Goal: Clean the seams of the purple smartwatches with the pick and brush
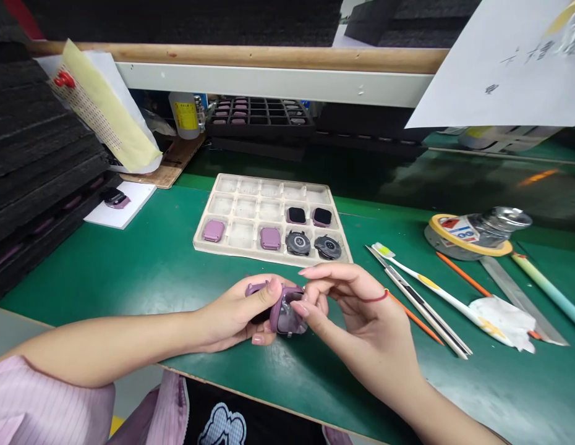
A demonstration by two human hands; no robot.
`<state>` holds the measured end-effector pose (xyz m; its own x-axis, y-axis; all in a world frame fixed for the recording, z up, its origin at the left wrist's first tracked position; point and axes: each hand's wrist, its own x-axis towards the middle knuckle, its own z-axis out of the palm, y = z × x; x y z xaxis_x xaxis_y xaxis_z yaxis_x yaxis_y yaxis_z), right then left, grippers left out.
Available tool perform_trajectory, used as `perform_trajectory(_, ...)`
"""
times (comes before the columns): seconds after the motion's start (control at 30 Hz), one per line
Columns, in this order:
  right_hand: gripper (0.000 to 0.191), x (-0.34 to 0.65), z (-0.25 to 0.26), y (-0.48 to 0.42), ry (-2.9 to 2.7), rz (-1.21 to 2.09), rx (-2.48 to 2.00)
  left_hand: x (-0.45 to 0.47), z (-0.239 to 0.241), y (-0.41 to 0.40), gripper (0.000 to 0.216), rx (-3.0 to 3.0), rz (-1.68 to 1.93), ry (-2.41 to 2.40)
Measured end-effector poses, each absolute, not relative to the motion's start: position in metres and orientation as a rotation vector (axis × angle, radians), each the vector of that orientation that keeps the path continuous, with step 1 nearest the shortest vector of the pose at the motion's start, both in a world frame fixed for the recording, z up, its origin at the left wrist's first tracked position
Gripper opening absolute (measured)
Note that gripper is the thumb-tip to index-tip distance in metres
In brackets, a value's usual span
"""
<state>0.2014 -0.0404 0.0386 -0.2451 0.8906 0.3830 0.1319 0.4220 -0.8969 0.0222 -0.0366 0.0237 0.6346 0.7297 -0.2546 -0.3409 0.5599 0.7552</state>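
My left hand [241, 309] is closed around a small purple watch case [282, 309] just above the green mat, thumb on its top. My right hand [347, 303] pinches the same case from the right, fingertips on its edge. Behind the hands lies a beige compartment tray [232, 185]. In it are two purple cases [214, 230], two dark square parts [296, 215] and two round grey parts [297, 242].
A toothbrush [431, 287], tweezers [420, 303], orange sticks and a crumpled wipe [503, 315] lie on the mat at right, with a tape roll [468, 238] behind. A black tray of parts [259, 114] stands at the back. Stacked black trays fill the left side.
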Motion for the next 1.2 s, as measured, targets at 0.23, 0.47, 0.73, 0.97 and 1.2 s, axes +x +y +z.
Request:
perform_trajectory(0.23, 0.033, 0.205, 0.036, -0.040, -1.881, 0.448, -0.896, 0.023, 0.026, -0.035, 0.058, 0.732, 0.692, 0.662)
perform_trajectory(0.47, 0.055, 0.204, 0.032, -0.044, -2.029, 0.626, -0.799, 0.023, 0.026, -0.037, 0.052, 0.794, 0.738, 0.629)
perform_trajectory(0.73, 0.054, 0.208, 0.035, -0.041, -2.049, 0.618, -0.778, 0.019, 0.031, -0.034, 0.051, 0.672, 0.667, 0.614)
perform_trajectory(0.97, 0.050, 0.207, 0.035, -0.038, -2.087, 0.564, -0.751, 0.020, 0.030, -0.033, 0.053, 0.634, 0.654, 0.619)
perform_trajectory(1.2, 0.030, 0.209, 0.041, 0.000, -1.982, 0.503, -1.044, 0.022, 0.028, -0.035, 0.050, 0.637, 0.704, 0.779)
